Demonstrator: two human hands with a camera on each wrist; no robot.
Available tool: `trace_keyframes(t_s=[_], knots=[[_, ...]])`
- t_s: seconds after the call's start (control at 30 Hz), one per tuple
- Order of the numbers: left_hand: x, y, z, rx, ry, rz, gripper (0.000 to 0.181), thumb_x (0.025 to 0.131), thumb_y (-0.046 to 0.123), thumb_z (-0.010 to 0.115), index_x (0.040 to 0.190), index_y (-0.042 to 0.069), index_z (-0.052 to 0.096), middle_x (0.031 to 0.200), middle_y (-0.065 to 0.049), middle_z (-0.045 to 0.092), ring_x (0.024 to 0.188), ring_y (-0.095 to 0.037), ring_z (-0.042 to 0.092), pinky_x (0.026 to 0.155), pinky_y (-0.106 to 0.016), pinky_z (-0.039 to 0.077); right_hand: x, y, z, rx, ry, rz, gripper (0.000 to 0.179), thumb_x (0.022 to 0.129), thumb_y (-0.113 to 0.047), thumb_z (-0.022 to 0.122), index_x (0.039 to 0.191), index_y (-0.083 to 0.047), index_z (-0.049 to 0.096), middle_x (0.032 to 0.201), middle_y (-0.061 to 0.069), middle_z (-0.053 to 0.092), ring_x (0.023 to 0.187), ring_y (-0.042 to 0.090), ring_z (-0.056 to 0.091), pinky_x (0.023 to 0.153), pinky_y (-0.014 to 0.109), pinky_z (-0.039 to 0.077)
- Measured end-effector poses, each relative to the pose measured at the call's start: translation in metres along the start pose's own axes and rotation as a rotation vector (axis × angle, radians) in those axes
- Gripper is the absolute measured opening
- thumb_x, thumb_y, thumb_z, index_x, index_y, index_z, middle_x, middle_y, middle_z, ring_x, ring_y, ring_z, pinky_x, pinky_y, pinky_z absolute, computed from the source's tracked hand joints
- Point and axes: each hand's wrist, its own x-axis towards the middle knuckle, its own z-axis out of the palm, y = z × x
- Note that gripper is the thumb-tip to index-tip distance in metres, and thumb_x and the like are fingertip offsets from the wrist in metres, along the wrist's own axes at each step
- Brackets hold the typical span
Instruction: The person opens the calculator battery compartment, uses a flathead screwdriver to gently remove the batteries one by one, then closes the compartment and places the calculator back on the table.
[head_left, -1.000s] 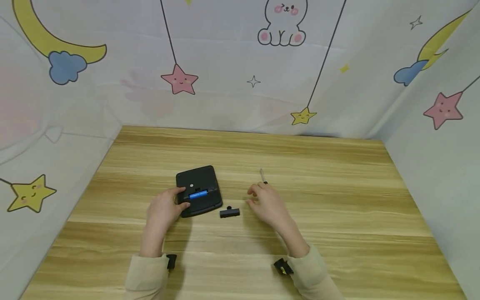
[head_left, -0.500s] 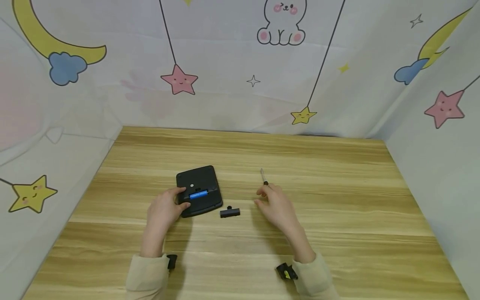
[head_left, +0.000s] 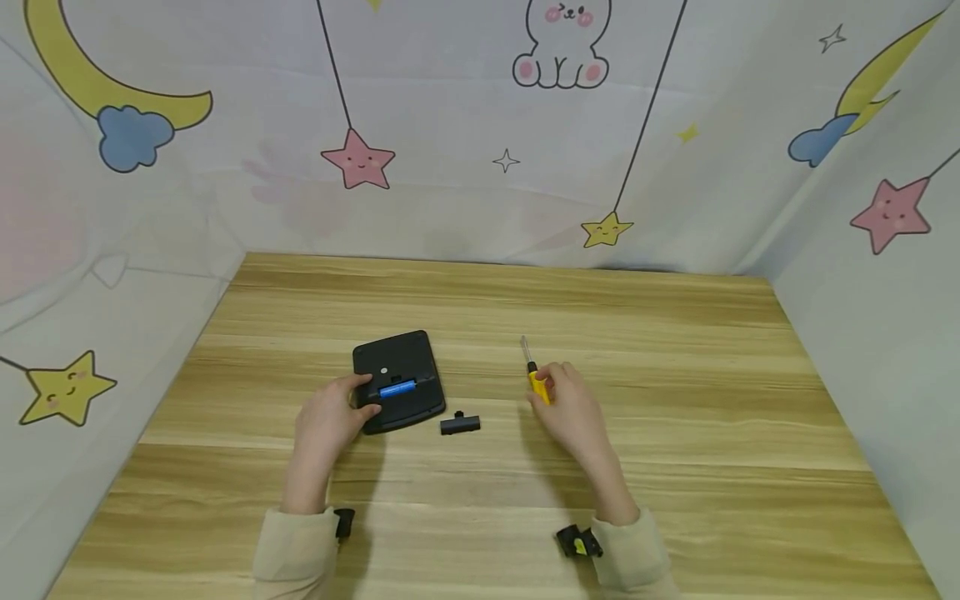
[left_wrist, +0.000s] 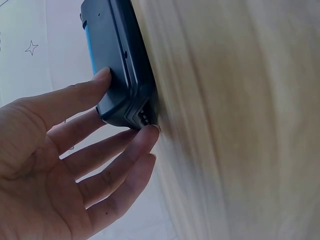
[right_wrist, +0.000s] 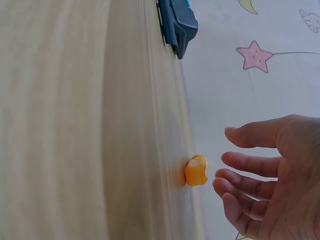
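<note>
So, the black device (head_left: 408, 357) is lying on the wood-look table (head_left: 465, 533), with a blue battery (head_left: 397, 389) sitting in its slot. The left hand (head_left: 327, 419) holds it by the left edge, thumb on the face, other fingers at the side. Just beside its near right corner lies a small black piece (head_left: 460, 426). Further right there's a yellow-handled screwdriver (head_left: 537, 384); the right hand (head_left: 573, 412) hovers right by its handle, fingers loosely curved, thumb well parted from them. Behind everything hangs cartoon-star fabric (head_left: 450, 100).
</note>
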Motion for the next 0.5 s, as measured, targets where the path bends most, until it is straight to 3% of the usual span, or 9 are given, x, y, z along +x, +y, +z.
trace_keyframes(t_s=[0.5], knots=[[0.0007,-0.0010,0.0013,0.002,0.001,0.005,0.053,0.085,0.026,0.072,0.134,0.010,0.057,0.137,-0.026,0.052,0.120,-0.047,0.053,0.088,-0.058,0.048,0.0092,0.0064,-0.0029,-0.013,-0.107,0.120,0.033,0.085,-0.027,0.071,0.106,-0.003,0.063,0.094,0.010,0.065,0.083,0.022,0.061,0.073,0.038,0.051]])
